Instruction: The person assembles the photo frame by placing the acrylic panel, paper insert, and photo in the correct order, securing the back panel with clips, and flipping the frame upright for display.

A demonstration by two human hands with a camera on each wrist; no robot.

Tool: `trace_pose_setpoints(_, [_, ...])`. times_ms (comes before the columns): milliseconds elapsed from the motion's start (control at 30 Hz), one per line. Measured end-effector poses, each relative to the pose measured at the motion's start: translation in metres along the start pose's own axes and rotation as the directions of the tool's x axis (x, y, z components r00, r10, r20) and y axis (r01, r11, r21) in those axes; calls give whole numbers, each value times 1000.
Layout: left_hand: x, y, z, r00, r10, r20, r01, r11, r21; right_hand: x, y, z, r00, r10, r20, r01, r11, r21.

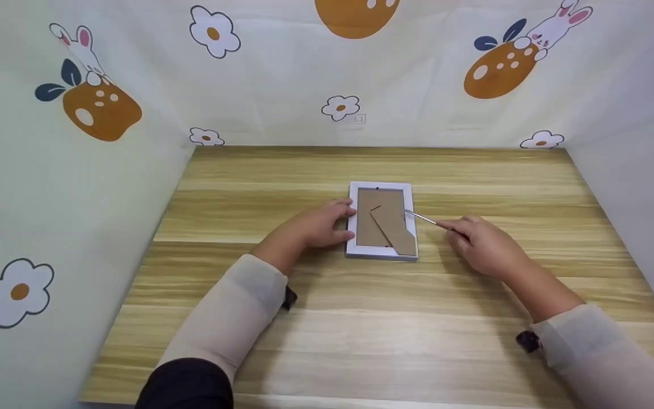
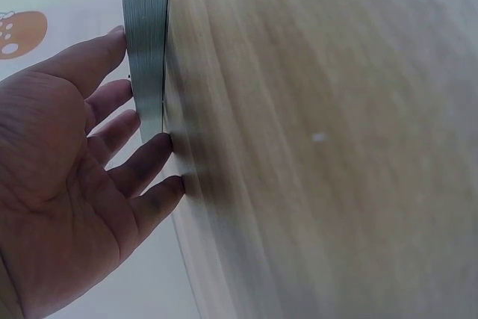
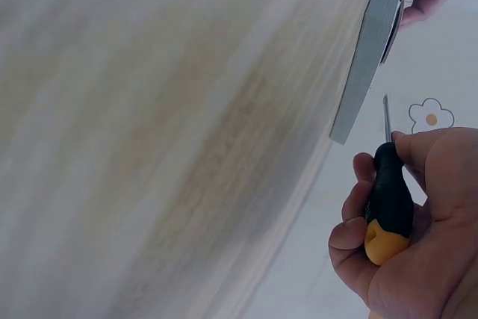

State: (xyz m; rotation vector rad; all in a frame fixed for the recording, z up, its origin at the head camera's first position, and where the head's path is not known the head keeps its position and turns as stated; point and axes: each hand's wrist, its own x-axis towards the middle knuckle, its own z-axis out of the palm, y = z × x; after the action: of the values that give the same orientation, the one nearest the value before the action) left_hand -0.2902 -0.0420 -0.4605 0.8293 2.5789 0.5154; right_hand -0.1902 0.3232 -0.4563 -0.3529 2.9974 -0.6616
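Observation:
A white photo frame point(image 1: 372, 250) lies face down, its brown backing board point(image 1: 365, 230) and slanted stand leg point(image 1: 395, 229) showing. My left hand point(image 1: 326, 225) rests against the frame's left side; in the left wrist view its fairly straight fingers point(image 2: 153, 160) touch the side edge and the table. My right hand point(image 1: 485, 244) grips a screwdriver point(image 3: 390, 199) with a black and yellow handle. In the head view the screwdriver's metal shaft point(image 1: 422, 218) points left, its tip at the right inner edge of the frame. Exact tip contact is too small to tell.
The frame lies on a wood-grain table point(image 1: 372, 318). A pale curtain point(image 1: 270, 85) printed with flowers, rabbits and orange fruit stands behind the table and along both sides. Dark wrist cameras point(image 1: 528, 341) hang at both sleeves.

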Motion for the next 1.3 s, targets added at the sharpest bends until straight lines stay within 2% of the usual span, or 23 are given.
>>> trace_pose_setpoints(333, [0,0,1,1000,-9,3,9,1000,-9,-4,0,0,1000,-10,0,10,1000,-16])
trace_pose_setpoints(567, [1,-3,1,1000,26,-6,-26,1000,-13,-6,-1,-1,998,-64,-11,63,995,-72])
trace_pose_setpoints(667, [1,-2,0,1000,14,-3,-14,1000,-19,-5,-3,-2,997,-78,-13,76,992,-97])
trace_pose_setpoints(1033, [1,-1,0,1000,1,7,-1,1000,-26,-5,-21,-10,996,-85,-15,80,972,-220])
trace_pose_setpoints(1300, [1,-1,0,1000,-4,7,4,999,-32,-3,-33,-17,993,-115,-15,108,962,-252])
